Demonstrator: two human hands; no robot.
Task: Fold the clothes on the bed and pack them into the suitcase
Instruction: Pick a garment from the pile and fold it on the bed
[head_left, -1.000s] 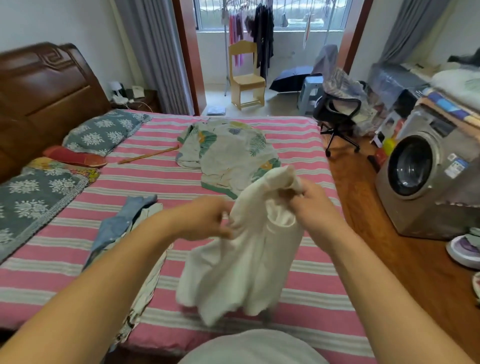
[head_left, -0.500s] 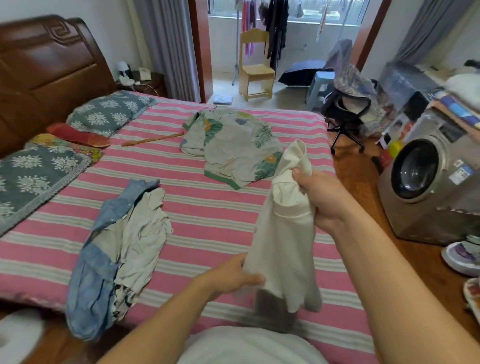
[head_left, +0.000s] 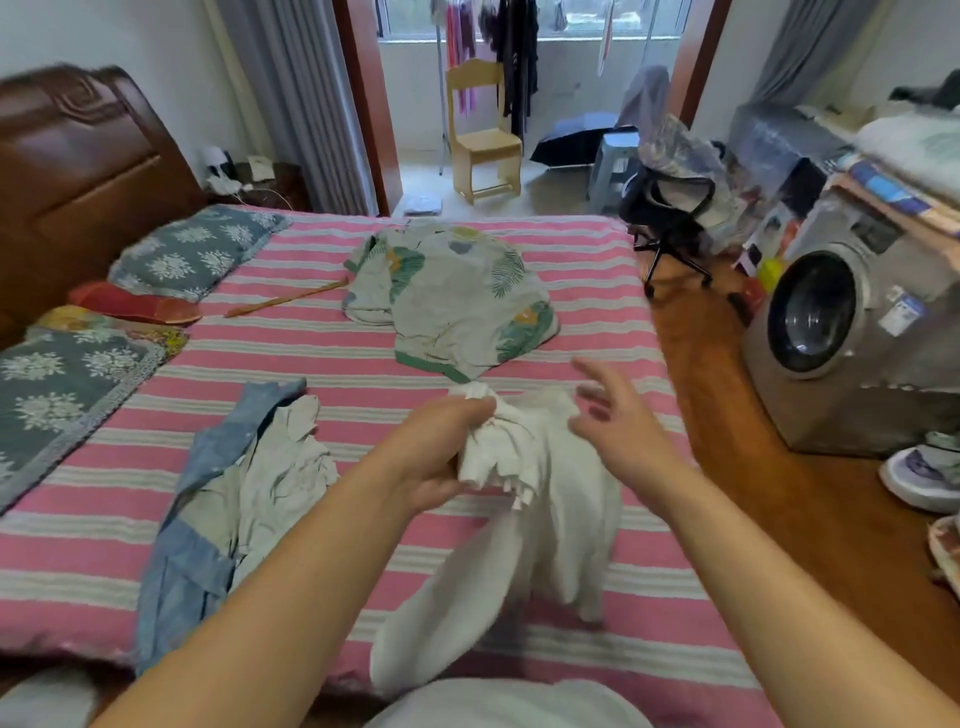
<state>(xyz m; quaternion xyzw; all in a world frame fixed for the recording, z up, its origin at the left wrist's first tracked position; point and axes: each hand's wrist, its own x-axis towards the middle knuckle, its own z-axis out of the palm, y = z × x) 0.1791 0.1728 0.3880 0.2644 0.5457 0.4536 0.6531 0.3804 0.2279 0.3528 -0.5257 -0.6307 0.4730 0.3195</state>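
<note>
The left hand (head_left: 439, 452) is curled tightly round a bunched end of a white garment (head_left: 540, 499), which is held up over the near part of the pink striped bed (head_left: 363, 364). The rest of the garment hangs down from the fist toward the bed's near edge; its lower folds are blurred, so its kind and shape cannot be made out. The right hand (head_left: 618, 421) is held just beside the garment's upper right side with the fingers spread and relaxed; whether the fingertips touch the cloth cannot be told, as they are smeared by blur. A blue and pale crumpled garment (head_left: 228, 499) lies on the bed to the left, its lower end draped over the mattress edge and cut off from sight. A leaf-print garment (head_left: 457, 306) is spread farther back, near the bed's middle. Two grey patterned pillows (head_left: 192, 254) are seen by the wooden headboard (head_left: 78, 171), the nearer one cut by the frame edge. A washing machine (head_left: 852, 343) stands on the floor to the right. No suitcase is seen within the view.
</note>
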